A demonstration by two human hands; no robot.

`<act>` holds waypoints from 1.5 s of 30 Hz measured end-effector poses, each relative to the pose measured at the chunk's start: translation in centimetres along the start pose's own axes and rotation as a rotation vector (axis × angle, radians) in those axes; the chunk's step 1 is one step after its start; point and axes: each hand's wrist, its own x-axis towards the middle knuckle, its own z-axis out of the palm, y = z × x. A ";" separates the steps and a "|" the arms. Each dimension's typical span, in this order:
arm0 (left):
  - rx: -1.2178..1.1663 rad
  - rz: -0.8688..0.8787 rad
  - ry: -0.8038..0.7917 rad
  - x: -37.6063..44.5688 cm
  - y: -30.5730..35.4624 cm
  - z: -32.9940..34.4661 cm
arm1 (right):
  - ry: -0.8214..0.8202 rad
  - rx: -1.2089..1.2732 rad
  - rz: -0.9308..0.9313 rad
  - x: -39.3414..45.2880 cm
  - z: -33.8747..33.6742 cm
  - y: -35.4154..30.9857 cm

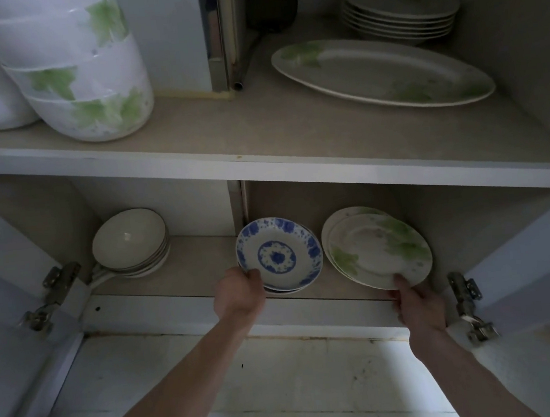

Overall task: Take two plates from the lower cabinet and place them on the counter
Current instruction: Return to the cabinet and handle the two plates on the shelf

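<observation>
Dim cabinet shelf [185, 268], left hand [242, 295] gripping blue-patterned plate [280, 253], right hand [418, 305] gripping green-leaf plate [380, 251], no writing legible

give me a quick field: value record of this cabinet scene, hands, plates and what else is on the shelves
left hand: left hand gripping the near rim of the blue patterned plate
right hand: right hand gripping the near rim of the green leaf plate
plate state: both tilted up on the lower shelf, each with another plate beneath
lower shelf, left: stack of bowls
upper shelf: leaf bowl stack, oval platter, plate stack
doors: open, right hinge visible
</observation>
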 end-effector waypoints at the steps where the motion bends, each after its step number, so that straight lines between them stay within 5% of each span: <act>1: -0.030 -0.001 -0.009 -0.1 -0.1 -0.1 | -0.013 0.073 0.009 -0.2 0.0 0.1; 12: -0.314 -0.019 0.029 -4.9 -2.0 -4.0 | -0.083 0.213 0.005 -5.1 -1.4 -1.2; 21: -0.387 -0.193 0.036 -17.0 -3.9 -13.0 | -0.097 0.137 0.147 -19.2 -7.8 -8.6; 33: -0.266 -0.302 0.018 -35.1 5.2 -37.8 | -0.183 0.045 0.252 -40.1 -16.3 -30.7; 45: -0.545 -0.287 0.028 -49.0 19.0 -59.8 | -0.262 0.055 0.143 -56.9 -21.6 -50.3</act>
